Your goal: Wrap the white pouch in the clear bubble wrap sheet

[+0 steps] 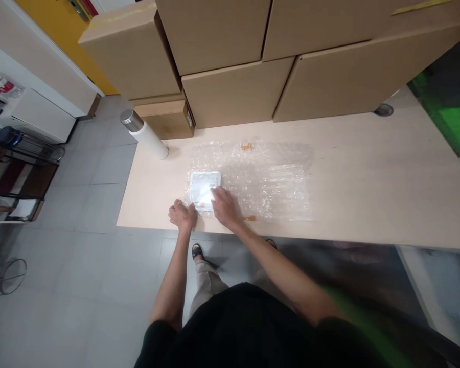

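A flat, silvery-white rectangular packet (204, 186) lies on the left part of a clear bubble wrap sheet (279, 184). My left hand (183, 214) rests at the near left corner of the packet, fingers apart, its thumb by the packet's lower edge. Over the packet's right edge, my right hand (225, 208) has its fingers curled together and touching it; the fingertips' underside is hidden. Orange tape pieces (247, 146) show at the far and near edges of the wrap.
A white flask (149, 138) with a steel cap stands left on the wooden table (368, 179). Behind it is a small carton (164, 120). Large cardboard boxes (233, 97) are stacked along the back. A dark shelf rack (19, 179) stands left across the floor.
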### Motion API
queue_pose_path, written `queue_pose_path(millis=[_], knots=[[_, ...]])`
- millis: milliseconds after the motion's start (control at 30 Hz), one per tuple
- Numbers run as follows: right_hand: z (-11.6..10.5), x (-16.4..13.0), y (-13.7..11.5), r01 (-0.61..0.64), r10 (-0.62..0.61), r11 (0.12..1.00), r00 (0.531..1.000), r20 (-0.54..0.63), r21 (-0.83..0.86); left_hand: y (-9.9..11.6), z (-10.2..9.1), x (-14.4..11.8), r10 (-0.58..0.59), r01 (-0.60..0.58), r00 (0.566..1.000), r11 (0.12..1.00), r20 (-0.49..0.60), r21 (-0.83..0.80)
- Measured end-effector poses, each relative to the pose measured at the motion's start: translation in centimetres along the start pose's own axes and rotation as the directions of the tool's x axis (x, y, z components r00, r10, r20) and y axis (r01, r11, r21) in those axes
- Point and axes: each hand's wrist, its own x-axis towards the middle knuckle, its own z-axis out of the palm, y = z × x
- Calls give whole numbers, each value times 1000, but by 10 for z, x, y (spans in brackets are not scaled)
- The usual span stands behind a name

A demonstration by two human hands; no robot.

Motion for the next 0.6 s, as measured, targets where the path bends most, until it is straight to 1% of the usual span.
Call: queue_pose_path(millis=[33,67,100,167,200,267,333,367,400,433,467,500,533,567,600], knots=[[-1,-2,-2,80,-74,992,996,57,-99,0,-2,2,1,-1,1000,1000,26,3],[-1,-4,-4,131,-114,978,988,108,-164,0,-3,4,13,-13,998,1000,55,-2],[0,-5,-6,160,-133,966,981,140,-204,1,-6,5,36,-35,996,999,82,-13],[0,-5,-6,155,-124,963,981,147,-221,5,-10,2,113,-108,988,993,106,-48],[0,-4,-6,132,-107,972,985,135,-194,8,-12,-1,163,-157,982,985,99,-67],[-1,-1,-2,75,-68,995,992,103,-59,17,-14,-14,265,-257,962,961,70,-98],[-6,2,5,3,-16,983,997,73,182,29,-11,-32,383,-375,923,916,40,-143],[-9,2,10,-55,33,938,997,70,341,35,-7,-41,460,-449,887,876,26,-176],[-13,3,15,-123,95,860,992,81,495,41,-3,-50,545,-531,838,821,8,-210],[-16,2,20,-189,155,764,982,109,617,46,3,-59,629,-613,777,753,-13,-238],[-19,0,26,-252,215,663,966,143,704,52,9,-66,706,-689,707,679,-32,-255],[-21,-2,32,-302,272,578,947,170,758,57,16,-73,770,-751,637,609,-36,-257],[-24,-6,38,-333,325,520,929,179,786,62,24,-80,817,-796,576,554,-20,-244],[-27,-11,45,-349,373,491,912,169,799,66,32,-85,852,-830,523,513,13,-221],[-31,-16,51,-353,417,477,897,147,805,69,40,-90,875,-855,480,482,60,-189]])
